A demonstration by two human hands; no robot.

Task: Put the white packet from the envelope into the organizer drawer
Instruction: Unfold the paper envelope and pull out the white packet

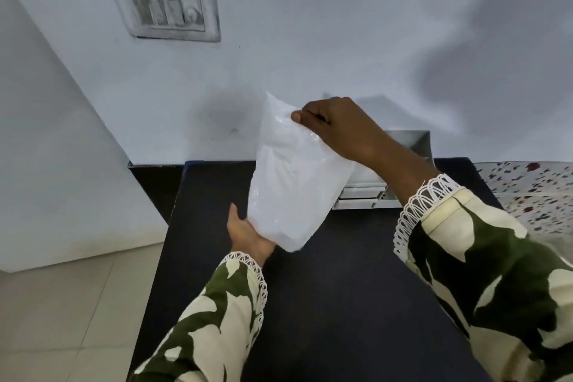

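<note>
Both hands hold a white plastic bag (294,177) up off the dark counter (341,304), tilted, top end toward the wall. This looks like the envelope, a soft poly mailer; whether the white packet is inside cannot be told, since nothing shows through or pokes out.

Left hand (248,234) is under the bottom corner, palm up, cupping the weight; fingers are hidden behind the bag, so its grip reads as a support more than a clamp. Right hand (338,130) is at the top edge, thumb and fingers pinched closed on the plastic. Probably this is the mouth end, held so it can be pulled open or the contents drawn out while the left hand steadies the base.

The organizer (400,170), grey-white with small drawers, sits at the back of the counter against the wall, partly hidden by the bag and right forearm. Lower drawer fronts (359,198) show just right of the bag; whether any is pulled open cannot be told.

Judgement: early stage, packet not yet out. Holding the bag close in front of the organizer keeps the transfer short.
</note>
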